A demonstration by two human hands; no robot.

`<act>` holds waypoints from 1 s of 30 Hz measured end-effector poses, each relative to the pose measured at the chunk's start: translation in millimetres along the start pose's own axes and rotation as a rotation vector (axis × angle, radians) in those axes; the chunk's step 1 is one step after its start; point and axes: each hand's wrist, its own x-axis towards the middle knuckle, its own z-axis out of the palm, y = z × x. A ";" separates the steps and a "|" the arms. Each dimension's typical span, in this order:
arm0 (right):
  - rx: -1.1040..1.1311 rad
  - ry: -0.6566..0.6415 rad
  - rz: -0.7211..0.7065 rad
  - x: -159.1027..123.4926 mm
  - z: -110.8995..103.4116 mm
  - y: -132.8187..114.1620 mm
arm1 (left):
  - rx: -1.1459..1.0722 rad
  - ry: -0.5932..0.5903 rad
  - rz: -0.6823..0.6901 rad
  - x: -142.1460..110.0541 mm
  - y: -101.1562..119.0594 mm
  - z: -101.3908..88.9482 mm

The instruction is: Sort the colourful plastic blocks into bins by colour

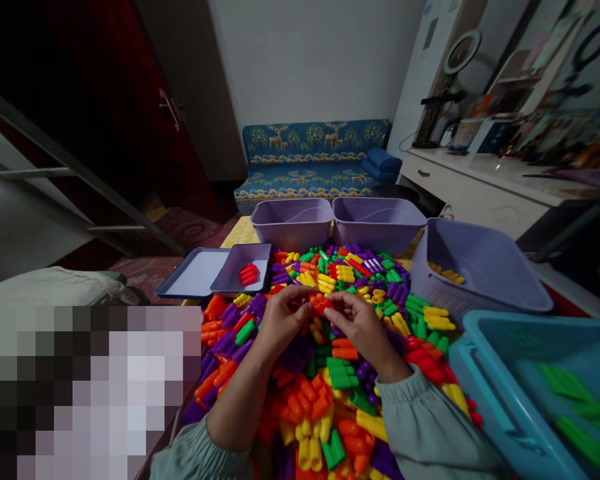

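Observation:
Over the middle of a big pile of bullet-shaped plastic building blocks (343, 373), my two hands come together. Between them is an orange building block (321, 304), held by the fingertips of both. My left hand (286, 319) is closed on its left side, with the thumb along the near edge. From the right, my right hand (356, 321) pinches the same piece with thumb and forefinger. Part of the block is hidden behind the fingers. Around and below the hands lie joined rows of blocks in green, yellow, red, purple and orange.
Two lilac bins (293, 233) stand along the far edge; a third lilac bin (480, 267) on the right holds yellow pieces. A blue tub (510, 400) at near right contains green pieces. On the left, red blocks (249, 274) lie in a shallow tray (225, 285) beside a flat lid (187, 273).

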 end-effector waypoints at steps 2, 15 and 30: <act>-0.041 -0.011 -0.043 -0.2 0.6 -0.3 | 0.019 0.019 0.006 0.1 0.0 -0.4; -0.103 0.102 -0.002 3.7 -10.4 0.7 | 0.345 0.012 0.133 0.0 -1.1 -1.1; -0.086 0.078 0.024 3.8 -5.0 5.6 | 0.176 0.180 -0.024 1.4 0.9 -4.0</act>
